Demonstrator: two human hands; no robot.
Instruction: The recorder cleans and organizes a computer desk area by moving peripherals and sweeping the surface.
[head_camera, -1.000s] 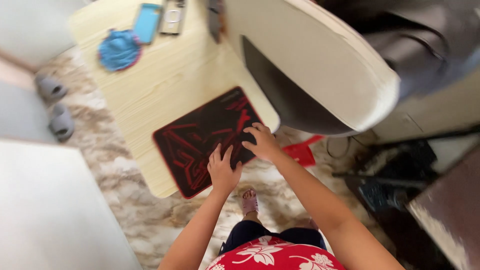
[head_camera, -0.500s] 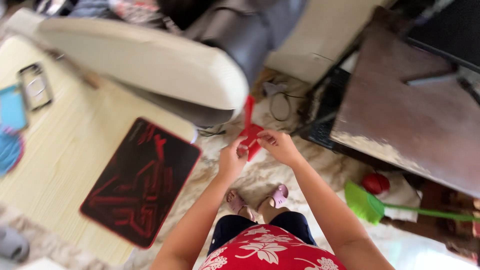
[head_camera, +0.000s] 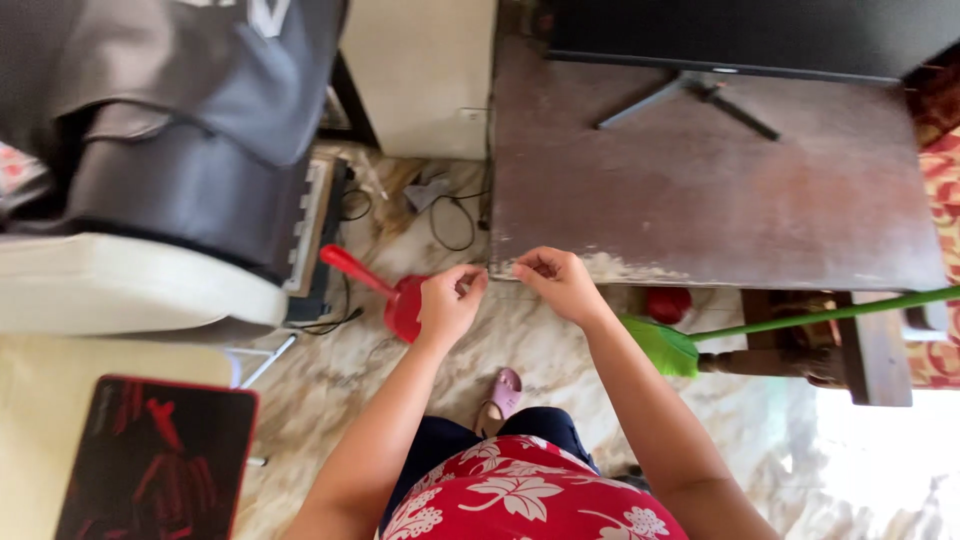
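Observation:
My left hand (head_camera: 448, 302) and my right hand (head_camera: 556, 281) are raised close together over the marble floor, just in front of the worn near edge of a brown wooden table (head_camera: 700, 190). Both have their fingers curled and pinched in, and I can see nothing in them. A red dustpan (head_camera: 402, 303) lies on the floor right behind my left hand, its handle pointing up and left. My foot in a pink slipper (head_camera: 504, 391) shows below the hands.
A dark monitor (head_camera: 720, 35) stands on the brown table. A green broom (head_camera: 660, 345) leans at the right, near a red round thing (head_camera: 668, 303). A cream chair (head_camera: 120, 285) with a grey jacket (head_camera: 190, 110) is at left, cables (head_camera: 450, 215) behind it. A black-and-red mat (head_camera: 155, 460) lies on a pale desk (head_camera: 40, 400).
The view has swung right, away from the pale desk. Both hands came off the black-and-red mat, passed over the red dustpan and now hover before the brown table's edge.

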